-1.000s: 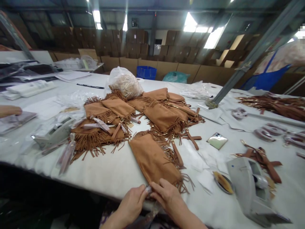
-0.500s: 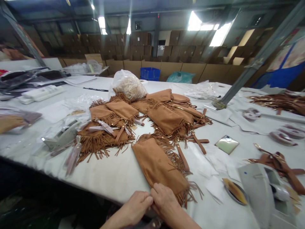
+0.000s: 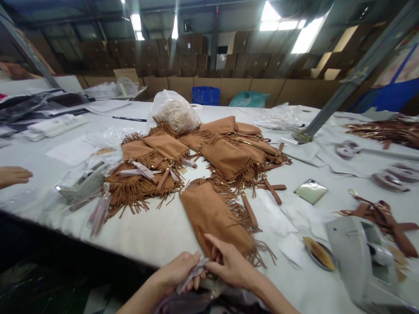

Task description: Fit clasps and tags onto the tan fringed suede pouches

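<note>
My left hand (image 3: 178, 272) is closed on a crumpled strip of thin greyish-white wrapping (image 3: 193, 275) at the table's front edge. Beside it, my right hand (image 3: 234, 264) has its index finger stretched out and its thumb near the strip's upper end. Just beyond my hands lies a brown fringed bag (image 3: 212, 213), flat on the table. Below my hands, a dark, partly wrapped item (image 3: 209, 298) shows at the bottom edge; its kind is unclear. More brown fringed bags (image 3: 229, 155) are heaped farther back, with straps and some wrapped pieces (image 3: 100, 211) among them.
Grey tape dispensers stand at left (image 3: 85, 181) and right (image 3: 363, 261). On the right lie a phone (image 3: 310, 191), a small dish (image 3: 319, 254) and brown straps (image 3: 382, 218). A metal post (image 3: 340, 96) rises from the table. Another person's hand (image 3: 15, 175) reaches in at far left.
My hands, close together before, have moved apart, and the whitish strip now shows between them. My right index finger has stretched out. Another person's hand has come in at left, where a wrapped brown item lay.
</note>
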The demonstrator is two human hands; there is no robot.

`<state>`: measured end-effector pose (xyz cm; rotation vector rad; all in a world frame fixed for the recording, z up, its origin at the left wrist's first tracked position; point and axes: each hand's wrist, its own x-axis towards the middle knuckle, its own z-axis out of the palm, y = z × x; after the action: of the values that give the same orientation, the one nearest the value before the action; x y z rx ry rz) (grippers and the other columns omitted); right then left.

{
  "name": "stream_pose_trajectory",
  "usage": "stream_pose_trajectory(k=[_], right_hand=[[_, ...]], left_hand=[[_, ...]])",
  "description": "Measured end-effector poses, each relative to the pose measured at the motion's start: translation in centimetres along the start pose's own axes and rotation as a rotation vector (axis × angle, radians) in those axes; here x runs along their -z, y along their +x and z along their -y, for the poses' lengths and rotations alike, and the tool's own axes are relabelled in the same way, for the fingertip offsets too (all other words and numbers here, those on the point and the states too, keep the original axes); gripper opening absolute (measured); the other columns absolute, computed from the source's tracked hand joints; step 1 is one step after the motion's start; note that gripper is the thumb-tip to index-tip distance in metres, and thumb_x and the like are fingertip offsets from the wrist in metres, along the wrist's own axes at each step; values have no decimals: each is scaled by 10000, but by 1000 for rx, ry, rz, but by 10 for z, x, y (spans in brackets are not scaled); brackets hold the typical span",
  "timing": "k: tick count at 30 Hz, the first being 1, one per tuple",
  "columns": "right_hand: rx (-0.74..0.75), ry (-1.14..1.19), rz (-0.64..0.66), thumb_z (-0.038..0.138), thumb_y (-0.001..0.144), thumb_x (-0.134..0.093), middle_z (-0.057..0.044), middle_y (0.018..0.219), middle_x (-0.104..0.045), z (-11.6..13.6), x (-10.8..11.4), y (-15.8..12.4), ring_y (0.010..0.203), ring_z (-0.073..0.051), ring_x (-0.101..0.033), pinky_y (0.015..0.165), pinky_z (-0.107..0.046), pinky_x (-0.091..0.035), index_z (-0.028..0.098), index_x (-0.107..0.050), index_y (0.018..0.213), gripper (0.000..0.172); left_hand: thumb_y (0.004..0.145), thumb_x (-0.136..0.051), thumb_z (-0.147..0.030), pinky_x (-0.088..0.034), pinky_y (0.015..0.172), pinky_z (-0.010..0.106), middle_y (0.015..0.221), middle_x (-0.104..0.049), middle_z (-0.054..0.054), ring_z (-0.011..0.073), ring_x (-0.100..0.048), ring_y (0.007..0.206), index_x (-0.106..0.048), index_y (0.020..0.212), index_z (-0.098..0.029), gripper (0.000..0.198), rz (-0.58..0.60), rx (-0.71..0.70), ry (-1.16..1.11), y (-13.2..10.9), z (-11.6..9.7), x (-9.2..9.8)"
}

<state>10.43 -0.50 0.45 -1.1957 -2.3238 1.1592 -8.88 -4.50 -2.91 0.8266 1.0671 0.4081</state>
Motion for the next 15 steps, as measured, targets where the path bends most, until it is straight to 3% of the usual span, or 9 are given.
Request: stream_pose_trajectory(k=[2, 5, 11, 15], right_hand=[[-90, 77, -84, 277, 822, -512, -15, 801, -660, -6, 24, -7, 648, -141, -586, 592, -243, -453, 182, -481, 1292, 481], [-160, -62, -341, 314, 843, -484, -54, 836, -677, -26, 38, -19, 701, -175, -614, 677, -306, -492, 165, -610, 1113, 333], [-100, -168, -553, 279, 858, -467, -77, 911, -686, -58, 9, -30, 834, -205, -646, 761, -345, -513, 181, -637, 1016, 252], [-71, -203, -589, 259, 880, -449, -80, 876, -663, -67, -7, -30, 834, -206, -635, 765, -350, -512, 166, -620, 1025, 243]], left_hand=[[722, -318, -807, -354, 392, 209, 556, -613, 67, 106, -484, 389, -642, 747, -81, 795, -18, -1, 26, -1, 1, 5], [721, -294, -818, -440, 468, 244, 586, -638, 109, 151, -575, 476, -653, 667, -64, 837, -23, 31, 75, -4, -1, 6], [719, -457, -756, -450, 486, 247, 638, -675, 85, 170, -616, 521, -633, 804, -111, 674, 23, 52, 75, -2, -12, 4], [656, -571, -726, -434, 464, 237, 586, -659, 93, 150, -589, 477, -591, 654, -106, 621, 52, 122, 29, 10, -10, 4]])
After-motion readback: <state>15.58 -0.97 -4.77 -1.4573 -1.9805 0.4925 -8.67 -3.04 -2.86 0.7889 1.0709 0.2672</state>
